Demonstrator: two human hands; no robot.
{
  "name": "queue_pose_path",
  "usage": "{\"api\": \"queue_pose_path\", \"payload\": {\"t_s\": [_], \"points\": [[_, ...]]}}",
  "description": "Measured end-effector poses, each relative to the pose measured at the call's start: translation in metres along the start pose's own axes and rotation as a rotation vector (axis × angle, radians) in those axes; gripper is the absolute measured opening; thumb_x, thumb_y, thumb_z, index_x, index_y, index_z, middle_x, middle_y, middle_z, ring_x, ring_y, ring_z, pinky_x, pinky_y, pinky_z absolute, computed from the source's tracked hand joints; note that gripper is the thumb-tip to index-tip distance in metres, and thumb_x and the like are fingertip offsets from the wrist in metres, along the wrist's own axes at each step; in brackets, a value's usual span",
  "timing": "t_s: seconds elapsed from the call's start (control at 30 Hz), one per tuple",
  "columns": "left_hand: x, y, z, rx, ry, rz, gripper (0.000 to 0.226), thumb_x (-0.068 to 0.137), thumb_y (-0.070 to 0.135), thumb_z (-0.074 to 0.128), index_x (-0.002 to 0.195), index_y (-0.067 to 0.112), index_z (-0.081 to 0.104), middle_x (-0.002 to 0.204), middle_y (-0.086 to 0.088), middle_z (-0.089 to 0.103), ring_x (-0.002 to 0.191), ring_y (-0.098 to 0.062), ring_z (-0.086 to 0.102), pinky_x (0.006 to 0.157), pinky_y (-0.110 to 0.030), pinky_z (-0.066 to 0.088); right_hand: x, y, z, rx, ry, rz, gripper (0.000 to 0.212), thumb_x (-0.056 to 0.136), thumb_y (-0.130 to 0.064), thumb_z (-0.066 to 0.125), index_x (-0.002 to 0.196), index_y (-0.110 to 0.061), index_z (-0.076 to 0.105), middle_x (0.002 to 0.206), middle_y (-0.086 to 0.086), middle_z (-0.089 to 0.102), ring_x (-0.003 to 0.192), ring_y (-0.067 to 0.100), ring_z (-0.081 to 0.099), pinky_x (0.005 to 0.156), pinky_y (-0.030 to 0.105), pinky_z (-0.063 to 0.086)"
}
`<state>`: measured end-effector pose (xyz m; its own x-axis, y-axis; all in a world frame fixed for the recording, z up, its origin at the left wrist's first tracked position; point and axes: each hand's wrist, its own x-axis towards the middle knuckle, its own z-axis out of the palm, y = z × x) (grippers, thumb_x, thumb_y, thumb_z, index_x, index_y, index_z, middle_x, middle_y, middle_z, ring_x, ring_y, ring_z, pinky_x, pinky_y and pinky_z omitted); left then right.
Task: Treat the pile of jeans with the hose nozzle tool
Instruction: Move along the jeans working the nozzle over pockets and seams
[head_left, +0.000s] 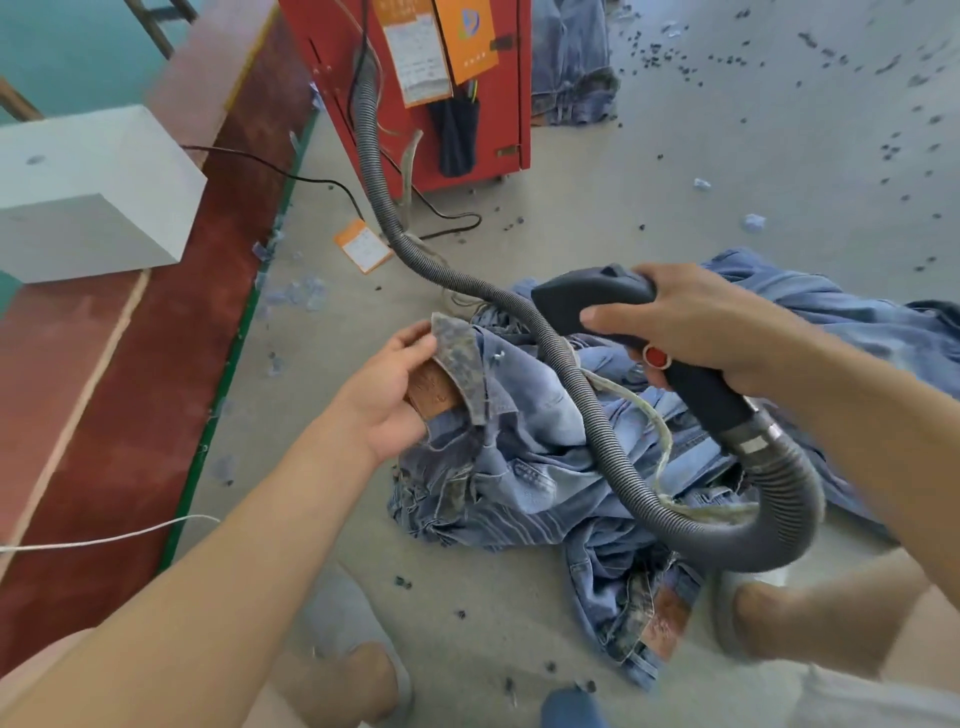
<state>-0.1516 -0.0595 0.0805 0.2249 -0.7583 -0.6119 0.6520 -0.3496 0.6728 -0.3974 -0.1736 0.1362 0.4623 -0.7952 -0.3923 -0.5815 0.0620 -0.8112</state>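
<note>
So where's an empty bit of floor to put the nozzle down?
Bare floor lies between the red machine and the jeans pile, with only scattered bits. Near the pile it's crowded: the hose loops over it.

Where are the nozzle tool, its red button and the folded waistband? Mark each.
nozzle tool (587, 299), head view, on its black head.
red button (655, 357), head view, its centre.
waistband (460, 364), head view, folded-over inner face.

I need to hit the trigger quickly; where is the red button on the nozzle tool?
In the head view, the red button sits right of centre on the nozzle tool's handle, just below the right hand that holds it, above the jeans pile.
</note>
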Motion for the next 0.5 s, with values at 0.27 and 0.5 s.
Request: {"api": "queue_pose_path", "payload": {"t_s": [0.27, 0.5], "points": [[-0.006, 0.022, 0.002, 0.024, -0.086, -0.030, 0.053, 0.097, -0.005, 0.045, 0.148, -0.019, 0.036, 0.130, -0.030, 0.058, 0.112, -0.038, 0.066, 0.086, -0.041, 0.063, -0.012, 0.013, 0.008, -0.338, -0.177, -0.071, 0.020, 0.088, -0.043, 0.077, 0.086, -0.033, 0.060, 0.057, -0.003, 0.065, 0.045, 0.019, 0.063, 0.046, 0.031, 0.055], [0.009, 0.026, -0.006, 0.356, 0.057, 0.147, 0.073, 0.106, 0.012, 0.055, 0.162, 0.026, 0.010, 0.135, -0.021, 0.062, 0.095, -0.025, 0.076, 0.077, -0.046, 0.063, -0.014, 0.007, 0.005, -0.432, -0.166, -0.148, 0.018, 0.089, -0.048, 0.073, 0.084, -0.042, 0.056, 0.057, -0.011, 0.066, 0.045, 0.020, 0.066, 0.044, 0.026, 0.052]]}}
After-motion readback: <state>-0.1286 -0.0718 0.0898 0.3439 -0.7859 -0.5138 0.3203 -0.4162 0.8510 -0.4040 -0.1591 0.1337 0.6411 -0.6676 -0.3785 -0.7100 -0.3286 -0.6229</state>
